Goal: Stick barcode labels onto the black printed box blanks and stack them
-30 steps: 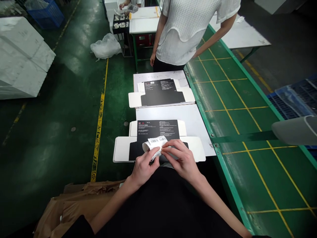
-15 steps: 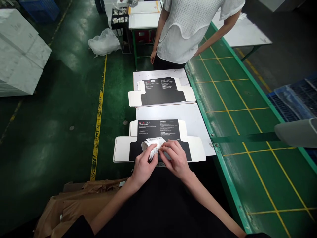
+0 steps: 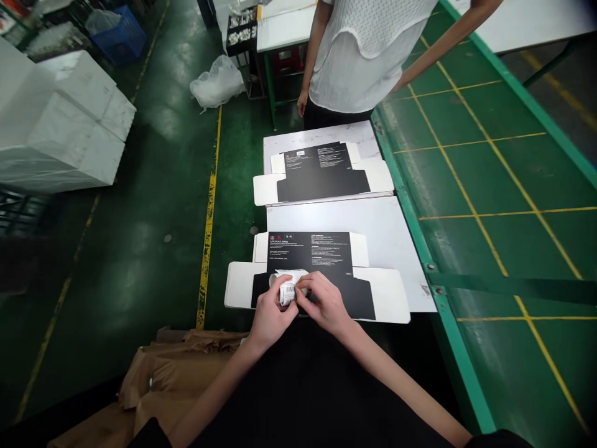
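A small roll of white barcode labels (image 3: 288,292) is in my left hand (image 3: 269,316), its fingers curled around it. My right hand (image 3: 326,303) pinches at the roll's right edge, where a label end seems to be; the fingertips partly hide it. Directly beneath both hands lies a flat, unfolded black-and-white carton (image 3: 308,249) with printed text on its dark panel. Farther off, a second flat carton (image 3: 321,171) of the same kind bears a small white sticker near its top edge.
Both cartons lie on white tables (image 3: 373,227). To the right runs a green surface with yellow lines (image 3: 471,180) and a raised green rail. A person in a white top (image 3: 368,59) stands beyond the far table. Brown paper (image 3: 181,373) is at lower left, wrapped white stacks (image 3: 69,124) farther left.
My view has turned, so the scene appears shifted and tilted. The long label strip standing up from the roll now shows less, and my right fingers are still pinching at its edge.
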Motion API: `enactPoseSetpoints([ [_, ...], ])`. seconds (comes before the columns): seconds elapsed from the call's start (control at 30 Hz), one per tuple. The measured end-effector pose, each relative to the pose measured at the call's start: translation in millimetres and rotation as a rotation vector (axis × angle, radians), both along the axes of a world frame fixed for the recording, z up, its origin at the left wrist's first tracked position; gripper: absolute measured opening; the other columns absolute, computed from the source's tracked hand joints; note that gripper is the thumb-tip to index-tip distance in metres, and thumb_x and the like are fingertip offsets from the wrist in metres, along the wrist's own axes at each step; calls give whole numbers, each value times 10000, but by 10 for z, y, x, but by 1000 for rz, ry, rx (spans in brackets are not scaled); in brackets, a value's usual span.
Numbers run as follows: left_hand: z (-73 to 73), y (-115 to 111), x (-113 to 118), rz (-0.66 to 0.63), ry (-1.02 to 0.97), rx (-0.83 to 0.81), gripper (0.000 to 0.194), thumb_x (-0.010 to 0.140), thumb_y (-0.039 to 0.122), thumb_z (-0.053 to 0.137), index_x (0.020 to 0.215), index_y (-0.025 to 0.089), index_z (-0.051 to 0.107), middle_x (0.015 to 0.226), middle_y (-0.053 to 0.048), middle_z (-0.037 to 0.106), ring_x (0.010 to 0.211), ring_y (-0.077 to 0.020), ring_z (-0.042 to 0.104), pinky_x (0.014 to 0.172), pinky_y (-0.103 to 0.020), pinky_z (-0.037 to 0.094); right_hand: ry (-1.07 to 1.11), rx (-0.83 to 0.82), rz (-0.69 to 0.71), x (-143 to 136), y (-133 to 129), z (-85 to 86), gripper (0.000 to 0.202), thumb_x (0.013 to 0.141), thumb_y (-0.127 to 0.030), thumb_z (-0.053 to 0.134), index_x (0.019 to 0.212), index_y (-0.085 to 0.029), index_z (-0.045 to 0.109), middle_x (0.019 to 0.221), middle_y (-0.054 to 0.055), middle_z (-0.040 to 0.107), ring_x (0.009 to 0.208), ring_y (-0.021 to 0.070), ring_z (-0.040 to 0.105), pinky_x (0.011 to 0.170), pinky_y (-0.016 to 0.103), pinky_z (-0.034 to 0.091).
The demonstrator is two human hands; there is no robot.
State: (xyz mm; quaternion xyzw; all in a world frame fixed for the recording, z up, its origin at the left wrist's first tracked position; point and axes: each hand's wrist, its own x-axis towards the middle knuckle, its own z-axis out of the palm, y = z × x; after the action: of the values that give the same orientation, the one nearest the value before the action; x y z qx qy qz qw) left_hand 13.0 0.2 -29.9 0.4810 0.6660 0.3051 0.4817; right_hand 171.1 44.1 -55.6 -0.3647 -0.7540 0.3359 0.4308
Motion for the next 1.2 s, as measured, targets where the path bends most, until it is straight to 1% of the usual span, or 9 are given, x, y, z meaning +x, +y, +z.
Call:
enactPoseSetpoints([
  [0.27, -94, 104, 55, 83, 223, 47, 431, 829, 165, 605, 1257, 213, 615, 833, 13, 708, 605, -103, 607, 602, -197, 506, 132, -418, -118, -130, 120, -183, 114, 914, -224, 667, 1026, -214, 654, 849, 21, 701, 727, 161, 656, 698, 295, 571],
  [0.5, -350, 152, -31, 168, 168, 36, 380, 831, 178, 634, 1209, 212, 637, 942, -18, 735, 736, -133, 685, 668, -222, 558, 47, -59, 6, -175, 31, -154, 137, 971, -140, 546, 1026, -224, 639, 941, 70, 710, 862, 204, 660, 763, 357, 575],
  [0.6, -576, 159, -201, 271, -81, -32, 423, 801, 176, 652, 1221, 187, 607, 1061, -66, 742, 871, -176, 732, 759, -284, 621, 85, -137, -80, -186, 88, -183, 96, 964, -176, 576, 1002, -229, 647, 937, 72, 712, 859, 201, 672, 773, 363, 582],
  [0.67, -723, 124, -356, 340, -276, -134, 445, 809, 227, 660, 1240, 168, 566, 1118, -103, 732, 892, -199, 754, 783, -331, 648, 137, -341, -240, -210, 273, -339, 59, 940, -279, 642, 964, -225, 644, 893, 65, 714, 800, 192, 675, 743, 358, 591],
  [0.73, -835, 49, -517, 356, -381, -253, 476, 813, 288, 673, 1252, 165, 534, 1147, -116, 720, 853, -205, 769, 781, -355, 662, 198, -569, -367, -253, 561, -630, 245, 851, -415, 743, 939, -211, 640, 850, 61, 719, 742, 187, 674, 709, 354, 598],
  [0.83, -909, -132, -717, 287, -407, -372, 503, 810, 338, 689, 1255, 169, 527, 1159, -109, 705, 830, -205, 772, 787, -356, 666, 223, -791, -435, -340, 1017, -1187, 489, 653, -563, 841, 897, -177, 667, 786, 64, 717, 719, 197, 674, 739, 377, 593],
  [0.93, -906, -339, -850, 256, -407, -430, 483, 803, 333, 684, 1238, 178, 542, 1196, -106, 680, 940, -227, 757, 809, -350, 662, 157, -901, -457, -418, 1290, -1604, 566, 582, -610, 839, 888, -149, 721, 766, 69, 720, 702, 196, 659, 735, 368, 561],
  [1.03, -908, -493, -953, 252, -421, -479, 473, 802, 305, 678, 1237, 177, 545, 1162, -97, 683, 955, -230, 746, 803, -343, 659, 32, -904, -431, -450, 1370, -1741, 500, 613, -579, 824, 850, -144, 756, 718, 55, 709, 660, 182, 616, 693, 344, 508],
  [1.2, -1016, -436, -1060, 139, -424, -496, 410, 848, 258, 633, 1247, 196, 564, 1097, -75, 704, 939, -213, 733, 801, -313, 639, -119, -825, -433, -460, 1440, -1681, 354, 669, -501, 806, 781, -171, 743, 709, 30, 684, 662, 163, 574, 672, 315, 454],
])
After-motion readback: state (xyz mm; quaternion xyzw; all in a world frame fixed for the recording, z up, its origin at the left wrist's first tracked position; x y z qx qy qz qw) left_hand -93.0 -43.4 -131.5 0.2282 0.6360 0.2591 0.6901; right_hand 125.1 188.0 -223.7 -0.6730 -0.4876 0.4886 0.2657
